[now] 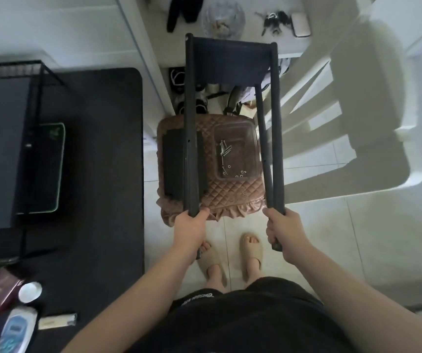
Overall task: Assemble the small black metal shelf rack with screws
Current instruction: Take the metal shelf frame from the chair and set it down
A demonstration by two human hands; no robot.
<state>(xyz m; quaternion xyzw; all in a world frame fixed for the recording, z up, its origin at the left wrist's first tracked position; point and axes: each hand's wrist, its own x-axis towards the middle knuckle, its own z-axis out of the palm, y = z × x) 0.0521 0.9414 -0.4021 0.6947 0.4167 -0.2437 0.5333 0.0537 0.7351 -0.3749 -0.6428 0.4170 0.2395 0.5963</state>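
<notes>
Out beyond my knuckles, the black shelf rack (230, 59) reaches away from me, held up by its legs. My left hand (190, 231) is curled round the end of the left leg (190, 149), and my right hand (282, 231) grips the right legs (276, 149). Under the frame, ahead of both hands, a clear tub (240, 133) of screws (224, 149) sits on a quilted brown cushion (230, 192), with a loose black panel (173, 161) beside it, nearer my left hand.
</notes>
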